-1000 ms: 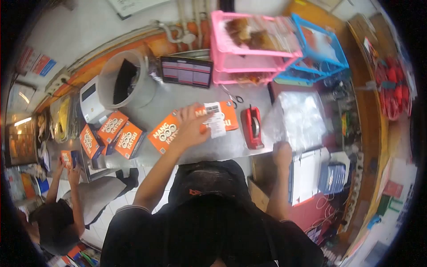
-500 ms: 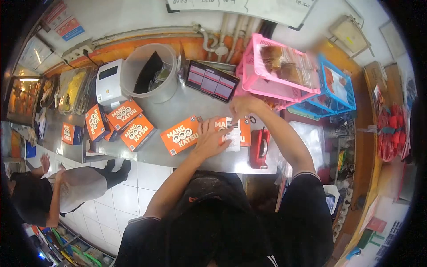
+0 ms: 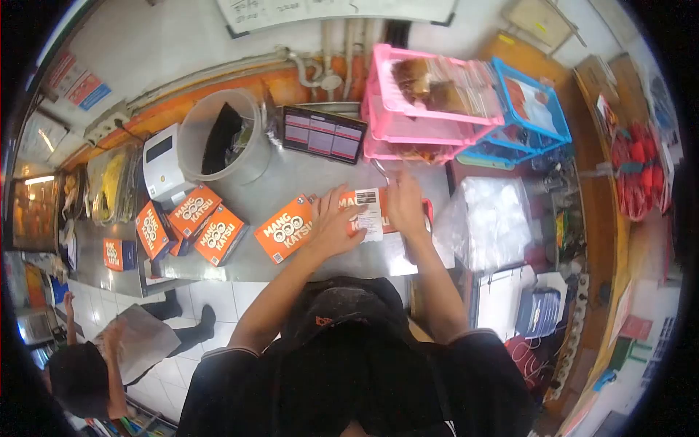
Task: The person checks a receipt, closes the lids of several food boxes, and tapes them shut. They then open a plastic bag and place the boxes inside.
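Observation:
My left hand (image 3: 331,222) lies flat, fingers spread, on an orange "Mang Katsu" box (image 3: 348,200) on the steel counter (image 3: 291,171). It pins a white printed receipt (image 3: 369,213) to the lid. My right hand (image 3: 404,204) rests just right of the receipt with its fingers stretched forward. It covers most of a red tape dispenser (image 3: 429,211); whether it grips the dispenser is unclear. A second orange box (image 3: 284,229) touches the left side of the first.
More orange boxes (image 3: 191,218) are grouped at the left by a white label printer (image 3: 162,164) and a grey bucket (image 3: 218,138). Behind stand a tablet (image 3: 324,135), a pink basket (image 3: 429,95) and a blue basket (image 3: 531,102). Clear bags (image 3: 484,218) lie at the right. A co-worker (image 3: 95,364) crouches lower left.
My right hand came up from the bags at the counter's right edge to the receipt's top, then settled over the tape dispenser. My left hand stayed on the box.

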